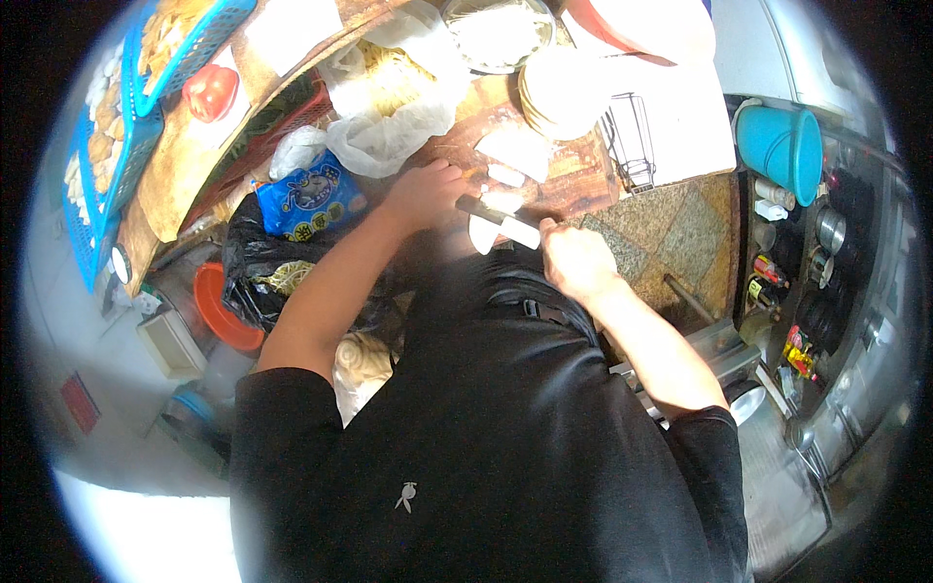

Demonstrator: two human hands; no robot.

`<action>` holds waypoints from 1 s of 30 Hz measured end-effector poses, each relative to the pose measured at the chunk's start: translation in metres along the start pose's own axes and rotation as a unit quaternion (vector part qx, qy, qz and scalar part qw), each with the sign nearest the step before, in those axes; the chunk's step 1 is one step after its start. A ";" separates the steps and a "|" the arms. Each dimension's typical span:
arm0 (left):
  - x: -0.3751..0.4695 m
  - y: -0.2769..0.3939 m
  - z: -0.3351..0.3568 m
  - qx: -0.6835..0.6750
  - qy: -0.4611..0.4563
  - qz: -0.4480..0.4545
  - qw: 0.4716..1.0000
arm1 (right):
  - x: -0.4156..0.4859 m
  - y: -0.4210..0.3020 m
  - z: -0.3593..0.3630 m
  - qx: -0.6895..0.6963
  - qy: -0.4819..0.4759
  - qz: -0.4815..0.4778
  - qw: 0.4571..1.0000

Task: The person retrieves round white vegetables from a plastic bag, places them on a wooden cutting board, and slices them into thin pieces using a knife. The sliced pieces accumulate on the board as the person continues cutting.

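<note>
My right hand (581,256) grips the handle of a kitchen knife (490,211), whose blade points left over the near side of a wooden cutting board (583,164). White food pieces (504,175) lie on the board beyond the blade, and another white piece (482,235) shows on its near side. A larger, overexposed white piece (516,149) sits farther back. At the blade's left end, my left hand (430,193) is low over the board with its fingers bent. Whether those fingers hold anything is hidden.
Behind the board stand an open plastic bag of pale yellow strips (397,76), a bowl of white shreds (499,33) and a pale round stack (561,95). A blue packet (310,197) lies left, a black wire rack (633,142) right. Farther right is a teal bucket (778,149).
</note>
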State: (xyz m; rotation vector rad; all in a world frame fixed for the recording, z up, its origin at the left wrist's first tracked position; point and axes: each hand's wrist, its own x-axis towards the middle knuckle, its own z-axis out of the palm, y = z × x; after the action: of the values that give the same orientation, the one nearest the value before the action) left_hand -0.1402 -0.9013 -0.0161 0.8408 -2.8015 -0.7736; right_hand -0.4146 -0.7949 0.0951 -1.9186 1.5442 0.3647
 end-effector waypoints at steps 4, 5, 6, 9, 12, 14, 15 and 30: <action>0.005 0.011 0.017 0.071 -0.032 -0.051 0.996 | 0.020 0.034 0.028 0.015 -0.007 0.018 1.000; 0.005 0.013 0.021 0.082 -0.005 -0.042 0.996 | 0.022 0.039 0.036 0.015 -0.003 0.025 1.000; 0.004 0.015 0.024 0.096 0.015 -0.034 0.995 | 0.023 0.042 0.044 0.017 0.016 0.023 0.999; 0.000 0.018 0.029 0.110 0.043 -0.021 0.993 | 0.021 0.044 0.053 0.000 0.019 0.014 1.000; -0.005 0.016 0.024 0.097 0.036 -0.027 0.994 | 0.014 0.028 0.039 -0.008 0.023 0.027 0.999; -0.009 0.011 0.016 0.074 0.010 -0.033 0.997 | 0.004 0.011 0.020 -0.005 0.036 0.004 0.999; -0.012 0.006 0.010 0.054 -0.011 -0.033 0.998 | -0.004 0.001 0.011 -0.005 0.035 -0.003 0.999; -0.007 0.012 0.024 0.029 0.024 -0.068 0.997 | 0.018 0.028 0.003 -0.004 -0.028 0.010 1.000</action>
State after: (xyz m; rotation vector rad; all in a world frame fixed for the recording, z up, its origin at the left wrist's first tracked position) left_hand -0.1460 -0.8788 -0.0304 1.0552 -2.7606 -0.6829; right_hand -0.4360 -0.8098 0.0744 -1.8841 1.5295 0.4311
